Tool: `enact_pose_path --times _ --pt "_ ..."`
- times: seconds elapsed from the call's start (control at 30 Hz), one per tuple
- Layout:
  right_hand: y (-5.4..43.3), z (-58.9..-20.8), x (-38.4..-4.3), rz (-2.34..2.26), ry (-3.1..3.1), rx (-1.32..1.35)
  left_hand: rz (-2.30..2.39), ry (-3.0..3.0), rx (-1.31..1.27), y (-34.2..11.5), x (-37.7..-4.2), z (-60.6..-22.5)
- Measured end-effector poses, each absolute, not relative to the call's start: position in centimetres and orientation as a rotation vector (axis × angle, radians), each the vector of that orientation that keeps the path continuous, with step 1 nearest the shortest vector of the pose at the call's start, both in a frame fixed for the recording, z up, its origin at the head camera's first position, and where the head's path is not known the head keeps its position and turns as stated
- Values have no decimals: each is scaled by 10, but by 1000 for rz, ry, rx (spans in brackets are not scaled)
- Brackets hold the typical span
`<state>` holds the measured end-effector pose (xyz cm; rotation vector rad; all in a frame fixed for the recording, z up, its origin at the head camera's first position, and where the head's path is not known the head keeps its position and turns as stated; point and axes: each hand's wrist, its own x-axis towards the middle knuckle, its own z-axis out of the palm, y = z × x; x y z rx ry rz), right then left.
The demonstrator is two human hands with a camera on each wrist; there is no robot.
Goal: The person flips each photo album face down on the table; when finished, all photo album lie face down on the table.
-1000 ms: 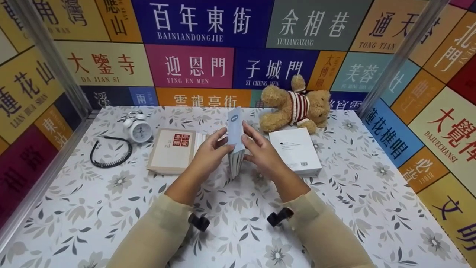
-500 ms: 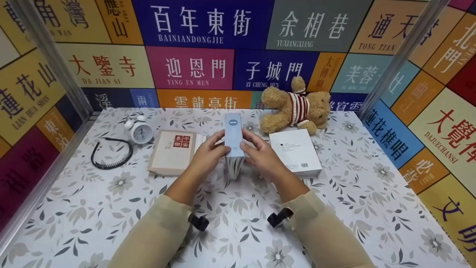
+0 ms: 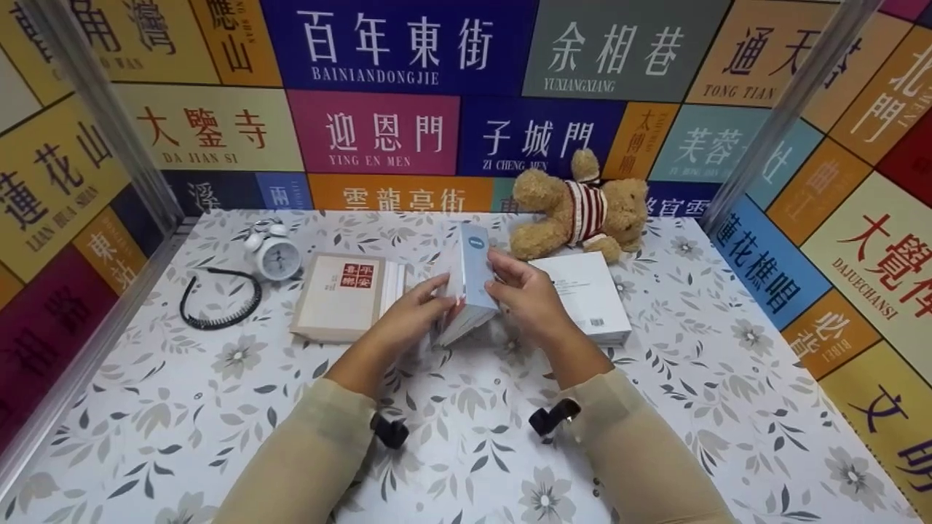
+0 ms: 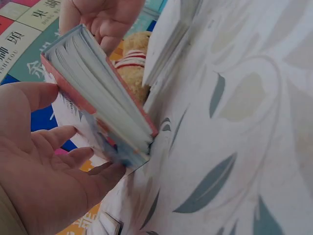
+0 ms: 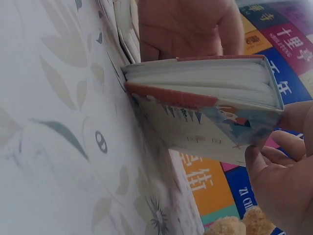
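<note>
Between both hands is a small thick book (image 3: 477, 273), its light blue spine turned up and its page edges toward me. It leans to the right, fore edge down close to the tabletop. My left hand (image 3: 409, 311) holds it from the left, thumb near the spine and bent fingertips against the cover in the left wrist view. From the right side, my right hand (image 3: 535, 295) grips it near the spine. In the right wrist view, the right thumb (image 5: 257, 159) lies on the illustrated cover, which has a red band.
A beige book (image 3: 338, 295) with red squares lies left of the hands, and a white book (image 3: 582, 298) lies right. Behind the white one, a teddy bear (image 3: 582, 207) rests on its side. A white alarm clock (image 3: 277, 255) and black headband (image 3: 218, 320) are farther left.
The book has gone from tipping left, through upright, to leaning right, so its left cover now shows. My right hand has shifted slightly right; the left stays beside the cover.
</note>
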<state>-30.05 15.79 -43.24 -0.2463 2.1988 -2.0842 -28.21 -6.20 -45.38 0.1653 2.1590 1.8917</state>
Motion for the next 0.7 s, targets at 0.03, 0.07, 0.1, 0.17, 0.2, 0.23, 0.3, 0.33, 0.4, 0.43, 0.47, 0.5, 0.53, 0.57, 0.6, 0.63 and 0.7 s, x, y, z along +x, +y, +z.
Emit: enact_pose_path --times 0.03,0.07,0.1,0.17,0.2,0.23,0.3,0.33,0.4,0.43,0.47,0.5,0.53,0.57,0.6,0.63,0.7 --pt "159 -433 -302 -2064 2205 -221 1871 2169 188 -62 -283 -456" --pt "160 -434 -303 -2032 2219 -199 1853 2188 212 -62 -284 -459" --pt "162 -435 -304 -1995 2233 -180 1838 2201 229 -62 -285 -460" --pt "164 -436 -307 -1899 2279 -149 1794 2239 279 -62 -286 -462" --pt "165 -437 -308 -1846 2306 -135 1768 2262 297 -63 -287 -463" --pt "166 -438 -309 -1799 2327 -125 1744 2283 309 -64 -287 -464" --pt "168 -439 -310 -1725 2363 -113 1690 2330 293 -65 -287 -465" --pt "169 -440 -310 -1695 2377 -111 1655 2359 288 -66 -288 -466" --pt "170 -443 -311 -1655 2396 -113 1604 2396 280 -68 -287 -466" --pt "170 -444 -312 -1641 2401 -110 1577 2414 284 -69 -287 -465" --pt "171 -445 -312 -1630 2406 -102 1550 2430 293 -69 -287 -465" --pt "171 -446 -313 -1614 2413 -99 1524 2447 304 -70 -287 -465" --pt "171 -447 -313 -1597 2424 -92 1502 2458 318 -70 -287 -465" --pt "171 -448 -313 -1582 2432 -86 1483 2466 329 -71 -287 -465" --pt "172 -448 -313 -1567 2438 -73 1460 2476 332 -71 -287 -466" --pt "172 -449 -314 -1550 2445 -70 1438 2485 334 -71 -288 -466" --pt "172 -450 -314 -1511 2460 -57 1405 2495 325 -71 -289 -466"
